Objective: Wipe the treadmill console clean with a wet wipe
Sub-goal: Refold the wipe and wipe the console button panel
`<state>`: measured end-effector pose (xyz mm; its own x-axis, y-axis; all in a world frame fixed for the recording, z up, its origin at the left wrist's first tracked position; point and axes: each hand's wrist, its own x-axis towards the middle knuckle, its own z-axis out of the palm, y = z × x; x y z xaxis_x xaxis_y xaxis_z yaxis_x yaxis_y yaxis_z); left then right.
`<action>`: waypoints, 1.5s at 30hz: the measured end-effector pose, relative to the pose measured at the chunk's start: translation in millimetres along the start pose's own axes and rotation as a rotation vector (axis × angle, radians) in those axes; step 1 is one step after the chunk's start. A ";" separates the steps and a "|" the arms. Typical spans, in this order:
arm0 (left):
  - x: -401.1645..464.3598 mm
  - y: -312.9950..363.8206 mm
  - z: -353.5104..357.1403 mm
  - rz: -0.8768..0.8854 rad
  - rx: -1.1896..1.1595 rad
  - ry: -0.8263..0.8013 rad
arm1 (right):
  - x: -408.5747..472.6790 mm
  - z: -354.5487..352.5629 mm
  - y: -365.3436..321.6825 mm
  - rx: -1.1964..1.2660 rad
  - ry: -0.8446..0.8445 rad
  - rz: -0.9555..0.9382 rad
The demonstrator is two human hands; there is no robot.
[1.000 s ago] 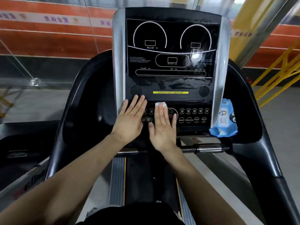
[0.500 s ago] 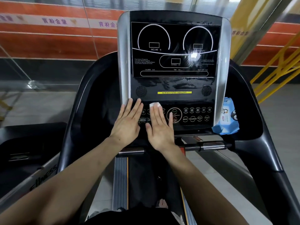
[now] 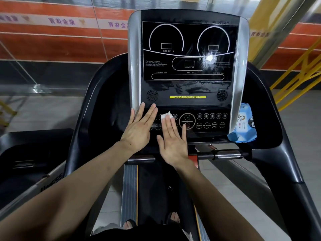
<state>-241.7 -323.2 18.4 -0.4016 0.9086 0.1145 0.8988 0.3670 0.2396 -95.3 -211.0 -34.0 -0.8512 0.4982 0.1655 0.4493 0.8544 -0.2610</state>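
My right hand [image 3: 171,141] presses a wet wipe [image 3: 166,116] flat on the treadmill console [image 3: 187,87]. My left hand [image 3: 139,129] lies open at nine o'clock of it.

console [image 3: 188,87] yellow strip "always stay healthy", buttons "start", "reset", "program", "speed", display "incline", perhaps "distance"

Most of the wet wipe [image 3: 166,116] lies hidden beneath the fingers of the right hand [image 3: 172,141]; only a crumpled white corner shows. The left hand [image 3: 139,128] and the right hand together cover the left button cluster of the treadmill console [image 3: 188,87], leaving part of the word INCLINE visible. A glare spot washes out the speed label on the display. The small instruction text is too fine to read. The wipes packet [image 3: 243,126] is partly concealed behind the console's silver edge. Both forearms are cut off by the lower frame edge.
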 end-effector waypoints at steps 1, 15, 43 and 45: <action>0.6 -0.1 0.2 -0.004 0.001 -0.001 | -1.9 -2.9 10.9 -0.025 0.010 0.004; 3.3 2.6 1.0 -0.038 -0.009 0.001 | -16.1 -0.6 5.7 -0.069 -0.079 0.019; -2.5 0.6 -4.9 -0.012 -0.031 0.033 | -27.4 2.0 4.7 -0.062 -0.133 0.044; -6.3 -4.8 -9.6 -0.021 -0.025 0.068 | -27.2 -2.8 30.8 -0.076 -0.069 0.122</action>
<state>-245.1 -332.6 25.8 -0.4323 0.8847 0.1746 0.8856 0.3802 0.2666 -57.6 -197.8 -43.9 -0.8044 0.5898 0.0708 0.5675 0.7982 -0.2021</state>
